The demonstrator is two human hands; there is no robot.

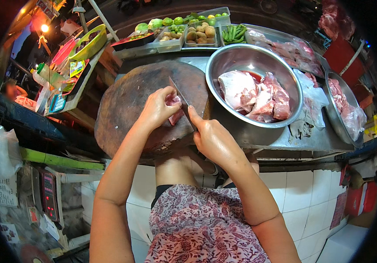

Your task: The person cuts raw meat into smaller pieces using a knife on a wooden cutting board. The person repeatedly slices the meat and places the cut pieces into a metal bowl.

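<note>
My left hand is closed on a small piece of raw meat over a round wooden chopping block. My right hand grips a knife whose blade points away and to the left, close beside the left hand's fingers and the meat. The knife's handle is mostly hidden by my right hand. To the right of the block a large steel bowl holds big chunks of raw meat with some red liquid behind them.
Plastic tubs of vegetables line the far side. Bagged meat lies on a tray behind the bowl; another steel bowl with meat stands farther right. A plastic bag sits between the bowls. At the lower left is a digital scale display.
</note>
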